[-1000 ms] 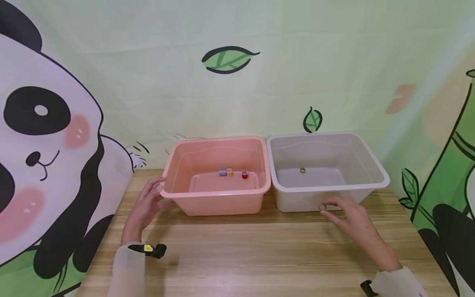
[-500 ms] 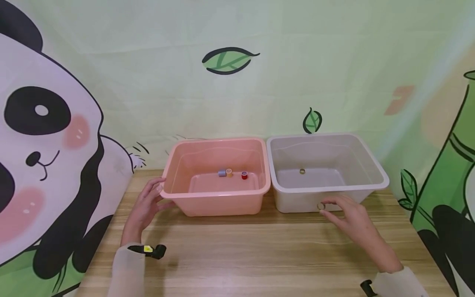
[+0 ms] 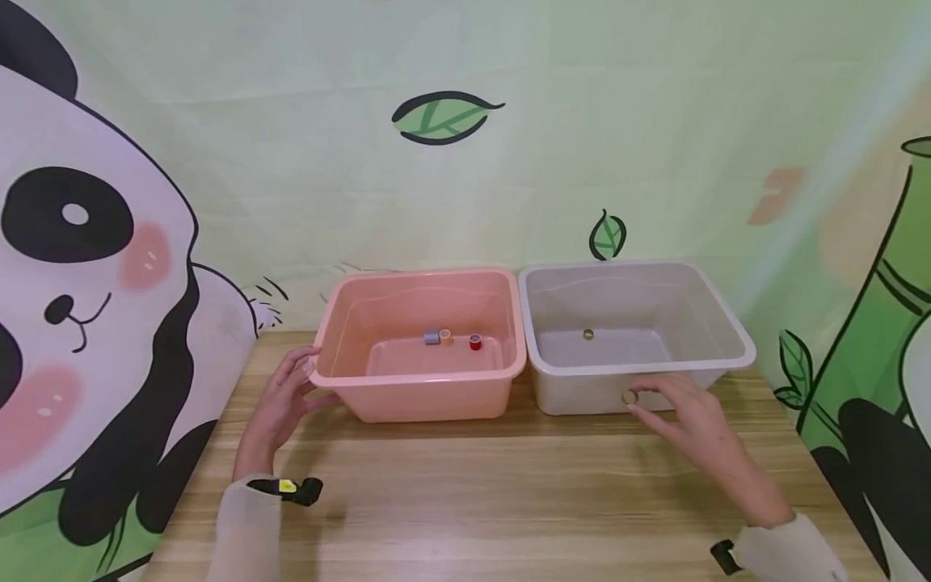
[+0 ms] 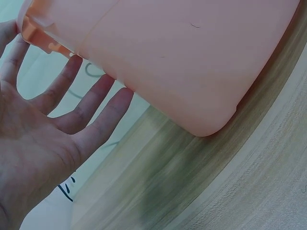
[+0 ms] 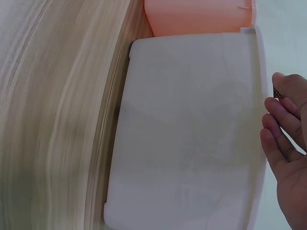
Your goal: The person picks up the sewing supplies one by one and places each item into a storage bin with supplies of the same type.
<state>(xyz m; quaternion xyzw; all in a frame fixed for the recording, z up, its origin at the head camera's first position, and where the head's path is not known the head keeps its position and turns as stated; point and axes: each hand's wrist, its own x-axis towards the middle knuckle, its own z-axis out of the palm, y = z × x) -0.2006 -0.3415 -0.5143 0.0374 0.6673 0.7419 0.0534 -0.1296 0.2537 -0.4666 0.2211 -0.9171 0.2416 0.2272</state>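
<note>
In the head view, my left hand [image 3: 280,400] rests its spread fingertips against the left side of a pink plastic basin [image 3: 429,402]; the left wrist view shows these fingers nearly straight. Inside that basin lie a small blue cylinder [image 3: 431,338], a yellow-orange one [image 3: 446,339] and a red one [image 3: 476,343]. My right hand [image 3: 691,412] pinches a small brass-coloured ring [image 3: 629,398] between thumb and index finger, in front of the grey basin [image 3: 582,393]. Dark with gold dots, part of the ring [image 5: 278,93] shows in the right wrist view. A similar gold ring [image 3: 588,334] lies inside the grey basin.
Both basins stand side by side on a wood-grain table [image 3: 465,485], rims nearly meeting. Behind them hangs a pale green cloth backdrop [image 3: 313,162] printed with a panda and leaves. Each wrist carries a black strap-mounted camera [image 3: 311,491].
My right hand has lifted slightly, and the ring in its pinch now turns its round opening toward the head camera. My left hand stays at the pink basin. The head view has shifted a little.
</note>
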